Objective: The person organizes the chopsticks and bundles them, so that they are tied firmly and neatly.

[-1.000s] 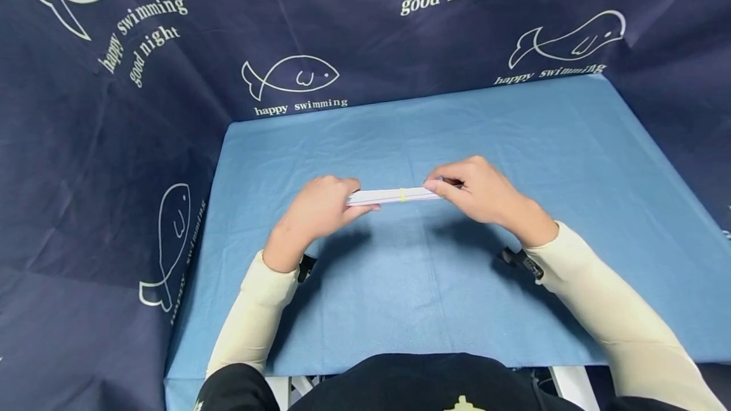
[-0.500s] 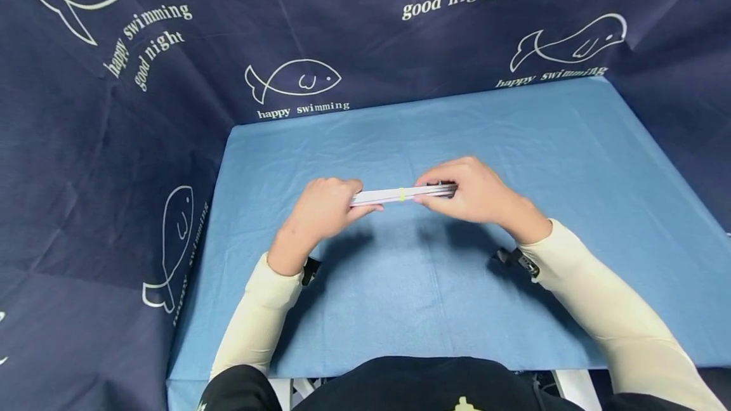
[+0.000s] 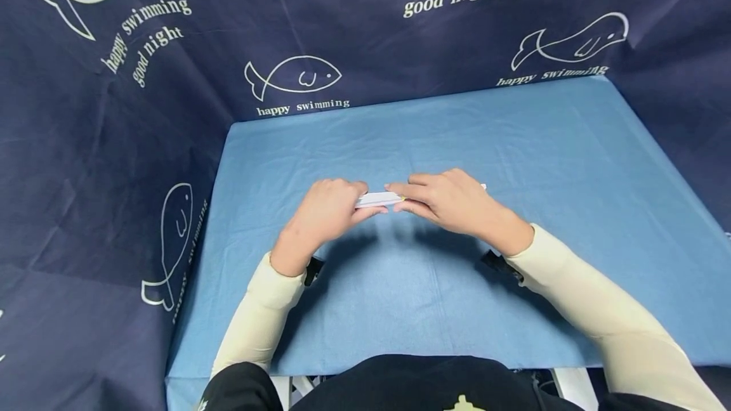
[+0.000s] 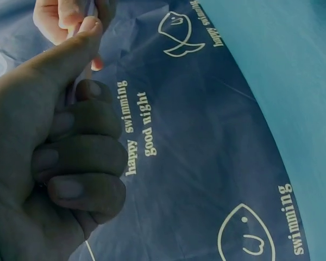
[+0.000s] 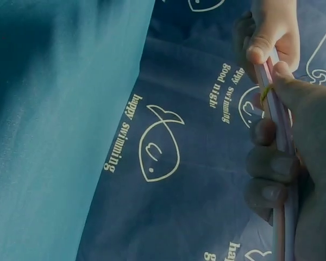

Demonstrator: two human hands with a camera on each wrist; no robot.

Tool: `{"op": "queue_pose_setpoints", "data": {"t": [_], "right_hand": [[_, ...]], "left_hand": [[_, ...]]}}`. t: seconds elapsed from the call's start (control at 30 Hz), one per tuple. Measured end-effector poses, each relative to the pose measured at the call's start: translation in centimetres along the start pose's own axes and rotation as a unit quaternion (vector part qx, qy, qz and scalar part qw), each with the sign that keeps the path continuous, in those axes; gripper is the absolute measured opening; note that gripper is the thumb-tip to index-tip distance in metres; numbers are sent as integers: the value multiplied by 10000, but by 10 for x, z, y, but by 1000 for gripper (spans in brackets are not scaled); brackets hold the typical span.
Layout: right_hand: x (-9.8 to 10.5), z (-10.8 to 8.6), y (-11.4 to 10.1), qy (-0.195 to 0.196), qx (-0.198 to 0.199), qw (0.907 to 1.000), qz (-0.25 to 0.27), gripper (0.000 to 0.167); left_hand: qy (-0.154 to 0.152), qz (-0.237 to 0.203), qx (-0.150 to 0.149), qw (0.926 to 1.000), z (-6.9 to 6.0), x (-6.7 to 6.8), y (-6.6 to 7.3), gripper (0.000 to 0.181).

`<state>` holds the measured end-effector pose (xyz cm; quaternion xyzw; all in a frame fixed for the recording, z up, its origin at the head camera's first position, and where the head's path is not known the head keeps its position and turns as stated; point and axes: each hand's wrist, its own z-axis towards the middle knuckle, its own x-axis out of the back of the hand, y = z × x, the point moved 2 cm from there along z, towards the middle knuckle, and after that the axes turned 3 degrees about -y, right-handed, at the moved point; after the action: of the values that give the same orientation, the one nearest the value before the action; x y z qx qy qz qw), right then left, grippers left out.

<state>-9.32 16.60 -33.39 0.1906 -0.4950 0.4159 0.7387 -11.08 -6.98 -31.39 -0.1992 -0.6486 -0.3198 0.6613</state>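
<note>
A slim bundle (image 3: pixel 379 199) of white, pink and lavender strips or sheets, seen nearly edge-on, is held level above the table. My left hand (image 3: pixel 322 211) grips its left end, fingers on the far side and thumb on the near side. My right hand (image 3: pixel 451 202) holds it from the middle rightward; in the right wrist view its fingers (image 5: pixel 271 163) curl round the bundle. A yellow band (image 5: pixel 266 91) wraps the bundle close to the right thumb. The two hands' fingertips are a short way apart. Most of the right half is hidden behind the right hand.
A blue cloth (image 3: pixel 388 309) covers the table under the hands. Dark blue fabric (image 3: pixel 400 43) printed with white fish and lettering stands behind and at the sides. A small black device (image 3: pixel 502 265) sits at the right wrist.
My right hand has slid leftward along the bundle, from its right end to the middle by the yellow band. My left hand keeps its grip on the left end, almost unmoved.
</note>
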Motion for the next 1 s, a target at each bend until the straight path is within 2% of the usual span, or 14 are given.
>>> {"op": "queue_pose_setpoints", "data": {"t": [0.13,0.23,0.37,0.43,0.5,0.53,0.63,0.7,0.77,0.8,0.87,0.9,1.0], "right_hand": [[5,-6,8,-179,-531,9981,257,55],[11,-14,17,-110,-1068,9931,480,39],[13,-22,21,293,-1598,9825,916,13],[13,-23,20,674,-1830,9731,1226,12],[12,-23,19,1090,-2036,9618,1473,18],[12,-22,19,1290,-2107,9562,1573,21],[10,-20,18,1604,-2273,9422,1867,27],[9,-19,18,1686,-2407,9318,2128,30],[9,-18,18,1765,-2508,9214,2388,32],[9,-18,18,1810,-2539,9170,2487,32],[10,-18,18,1809,-2522,9159,2544,28],[11,-18,18,1774,-2472,9190,2508,24],[12,-17,18,1509,-2275,9325,2365,8]], "left_hand": [[20,-171,13,9999,-2,-1,-6,48],[102,-424,82,9990,-4,-2,-12,48],[315,-870,54,9957,-6,-2,-16,50],[539,-1242,43,9908,-6,-3,-17,49],[883,-1751,142,9805,-4,-5,-17,44],[1127,-2038,203,9723,-3,-6,-17,41],[1838,-2819,552,9401,1,-6,-15,42],[2231,-3261,818,9150,3,-4,-12,50],[2441,-3590,1046,8948,4,-3,-8,55],[2486,-3717,1140,8871,5,-2,-7,56],[2454,-3940,1298,8762,6,-3,-4,55],[2413,-3997,1369,8737,6,-4,-4,55],[2147,-4034,1554,8758,7,-9,-5,53]]}}
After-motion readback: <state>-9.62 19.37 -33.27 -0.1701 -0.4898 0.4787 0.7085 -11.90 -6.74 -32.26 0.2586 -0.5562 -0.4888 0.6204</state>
